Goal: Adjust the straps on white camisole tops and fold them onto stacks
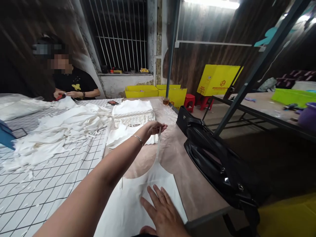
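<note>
A white strappy camisole (128, 200) lies spread out at the near edge of the table. My left hand (156, 127), with a bracelet on its wrist, pinches the end of one thin white strap (158, 144) and holds it stretched away from me. Flat on the fabric, fingers spread, rests my right hand (161, 210). The second strap (121, 183) lies loose, partly hidden by my left forearm. Beyond my left arm is a stack of folded white garments (133, 108), with another white piece (123, 133) in front of it.
A heap of white garments (69, 121) covers the checked cloth (81, 171) at left, where another person (76, 82) sits handling something. Along the right edge lie black bags (209, 151) beside a slanted metal post (244, 89). A glass of brown liquid (166, 101) stands farther back.
</note>
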`<state>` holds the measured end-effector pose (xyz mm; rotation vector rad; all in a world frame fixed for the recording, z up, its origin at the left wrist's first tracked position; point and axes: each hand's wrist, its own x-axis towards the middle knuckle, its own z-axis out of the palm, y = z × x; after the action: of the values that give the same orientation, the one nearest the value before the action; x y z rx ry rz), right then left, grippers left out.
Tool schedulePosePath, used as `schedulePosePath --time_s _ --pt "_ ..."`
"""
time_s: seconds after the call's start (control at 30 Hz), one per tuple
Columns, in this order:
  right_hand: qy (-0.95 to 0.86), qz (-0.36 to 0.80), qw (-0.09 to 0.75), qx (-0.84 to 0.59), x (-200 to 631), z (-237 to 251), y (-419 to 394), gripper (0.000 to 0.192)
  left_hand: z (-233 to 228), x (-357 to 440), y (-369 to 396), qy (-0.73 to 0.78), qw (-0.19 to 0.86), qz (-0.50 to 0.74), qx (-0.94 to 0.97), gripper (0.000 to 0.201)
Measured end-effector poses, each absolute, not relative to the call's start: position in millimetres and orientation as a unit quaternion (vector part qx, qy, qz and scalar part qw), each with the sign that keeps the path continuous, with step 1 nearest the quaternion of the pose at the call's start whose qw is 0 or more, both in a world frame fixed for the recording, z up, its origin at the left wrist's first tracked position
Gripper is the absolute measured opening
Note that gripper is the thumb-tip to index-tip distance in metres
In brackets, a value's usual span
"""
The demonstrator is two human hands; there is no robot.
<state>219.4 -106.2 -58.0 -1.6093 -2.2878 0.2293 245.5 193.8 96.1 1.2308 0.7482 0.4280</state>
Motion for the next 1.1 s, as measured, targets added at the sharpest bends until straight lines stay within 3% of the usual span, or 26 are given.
schedulePosePath --time_s 0.17,0.27,0.4,0.47,0.53,0.7,0.93,1.03,1.1 --pt "-0.804 0.106 0.168 -0.561 220 -61 -105 0.073 135 231 188 0.340 0.726 0.264 0.536 0.023" --pt "-0.773 0.199 0.207 -0.566 225 -46 -105 0.067 144 210 167 0.266 0.687 0.321 0.595 0.014" --pt "-0.569 0.396 0.438 -0.572 252 0 -95 0.045 135 176 125 0.120 0.518 0.325 0.782 0.020" --pt "-0.454 0.429 0.556 -0.549 271 31 -84 0.042 129 160 106 0.060 0.427 0.314 0.846 0.025" --pt "-0.411 0.454 0.611 -0.502 286 59 -71 0.041 126 148 91 0.024 0.370 0.316 0.873 0.030" --pt "-0.414 0.551 0.578 -0.437 289 97 -48 0.039 121 134 74 0.059 0.422 0.309 0.850 0.032" --pt "-0.417 0.600 0.483 -0.483 286 98 -29 0.050 109 140 74 0.152 0.514 0.265 0.802 0.036" --pt "-0.395 0.600 0.472 -0.512 286 93 -24 0.043 105 141 76 0.172 0.491 0.256 0.815 0.032" --pt "-0.364 0.596 0.486 -0.525 287 89 -21 0.037 98 135 73 0.233 0.402 0.282 0.840 0.032"
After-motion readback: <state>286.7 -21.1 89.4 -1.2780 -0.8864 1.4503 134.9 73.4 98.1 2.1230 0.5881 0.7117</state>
